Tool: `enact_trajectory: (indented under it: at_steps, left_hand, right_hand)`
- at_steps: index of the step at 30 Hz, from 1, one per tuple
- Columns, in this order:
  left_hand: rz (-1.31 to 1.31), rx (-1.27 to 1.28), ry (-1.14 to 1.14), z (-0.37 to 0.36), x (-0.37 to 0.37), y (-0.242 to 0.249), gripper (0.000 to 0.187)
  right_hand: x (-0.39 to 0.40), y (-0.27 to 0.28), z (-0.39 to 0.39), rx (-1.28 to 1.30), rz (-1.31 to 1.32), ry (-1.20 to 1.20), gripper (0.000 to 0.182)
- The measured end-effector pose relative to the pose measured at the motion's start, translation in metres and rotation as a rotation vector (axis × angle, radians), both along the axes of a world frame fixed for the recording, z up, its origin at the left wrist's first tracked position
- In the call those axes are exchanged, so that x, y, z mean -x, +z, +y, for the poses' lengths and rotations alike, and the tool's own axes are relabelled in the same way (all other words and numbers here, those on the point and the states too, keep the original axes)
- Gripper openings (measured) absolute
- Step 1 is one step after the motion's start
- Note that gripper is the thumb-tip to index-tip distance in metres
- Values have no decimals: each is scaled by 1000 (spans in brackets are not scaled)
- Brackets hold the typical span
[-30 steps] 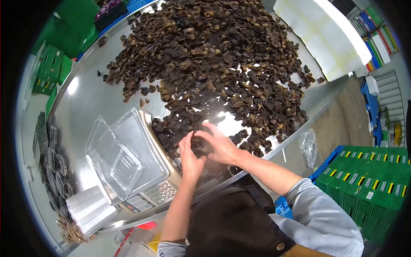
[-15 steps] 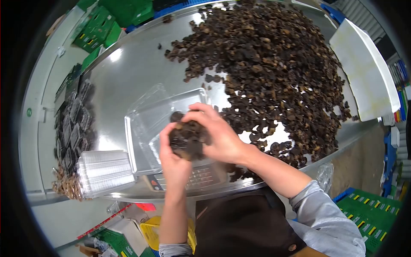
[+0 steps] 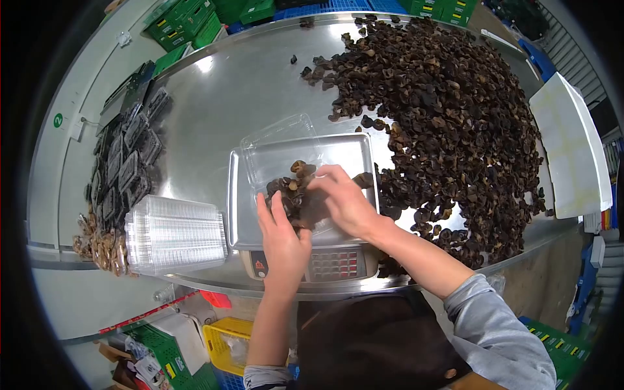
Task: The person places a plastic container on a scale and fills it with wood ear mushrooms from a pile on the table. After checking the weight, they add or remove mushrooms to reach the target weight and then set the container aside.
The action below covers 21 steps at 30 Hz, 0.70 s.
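Note:
Dark brown wood ear mushrooms [image 3: 286,188] lie heaped in a clear plastic container [image 3: 257,170], whose raised lid [image 3: 276,133] leans back behind it. The container rests on the steel pan [image 3: 235,214] of a scale. On the near left side of the heap is my left hand [image 3: 285,247], its fingers apart and touching the mushrooms. My right hand [image 3: 348,205] is over the heap's right side, fingers spread and slightly bent, with blurred mushrooms beneath them. Part of the container is hidden by both hands.
A large pile of mushrooms [image 3: 448,117] covers the right of the steel table [image 3: 214,97]. Stacked clear containers [image 3: 175,234] stand at left, by packed containers [image 3: 130,169] and bags [image 3: 107,250]. The scale's keypad [image 3: 335,265] faces me; a white box [image 3: 569,146] is at right.
Both hands have lowered from holding a clump of mushrooms above the scale and have opened over the container. Mushrooms now lie in it. The whole view has shifted slightly.

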<state>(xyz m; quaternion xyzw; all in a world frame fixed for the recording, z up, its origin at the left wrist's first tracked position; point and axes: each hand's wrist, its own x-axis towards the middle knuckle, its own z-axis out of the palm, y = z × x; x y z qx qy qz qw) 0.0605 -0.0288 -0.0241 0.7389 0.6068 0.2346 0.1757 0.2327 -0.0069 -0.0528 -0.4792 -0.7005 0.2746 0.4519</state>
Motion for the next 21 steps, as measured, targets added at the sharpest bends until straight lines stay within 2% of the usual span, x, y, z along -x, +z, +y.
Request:
enact_trajectory:
  at_steps: [2, 4, 5, 6, 7, 8, 10, 11, 13, 17, 21]
  left_hand:
    - [10, -56, -14, -6, 3, 4, 76]
    - [-56, -50, -52, -12, 10, 9, 77]
    - [-58, -47, -55, -14, 15, 11, 77]
    - [-72, -66, -89, -16, 21, 12, 77]
    - [-86, -84, -123, -17, 27, 12, 76]
    - [-89, -83, -125, -17, 35, 11, 76]
    - [-198, -50, -74, -16, 53, 6, 75]
    - [-215, -113, -50, -15, 63, 4, 71]
    - [-270, -108, -19, -10, 82, 11, 69]
    - [-442, -81, 3, 9, 82, 28, 54]
    - [-457, -55, -143, 55, 54, 26, 49]
  right_hand:
    - [-16, 10, -6, 23, 41, -110, 37]
    - [-39, 9, -16, 118, 223, -196, 32]
    - [-53, 27, -24, 133, 183, -256, 31]
    - [-68, 24, -29, 45, 92, -338, 29]
    - [-84, 18, -35, 106, 110, -378, 28]
    - [-98, 16, -41, 111, 41, -391, 29]
    - [-126, 9, -52, 210, -283, -333, 32]
    - [-129, 8, -57, 213, -284, -332, 32]
    - [-128, 6, -66, 162, -553, -363, 37]
    - [-89, 25, -47, 126, -388, -300, 46]
    - [-58, -2, -18, 39, -482, -270, 45]
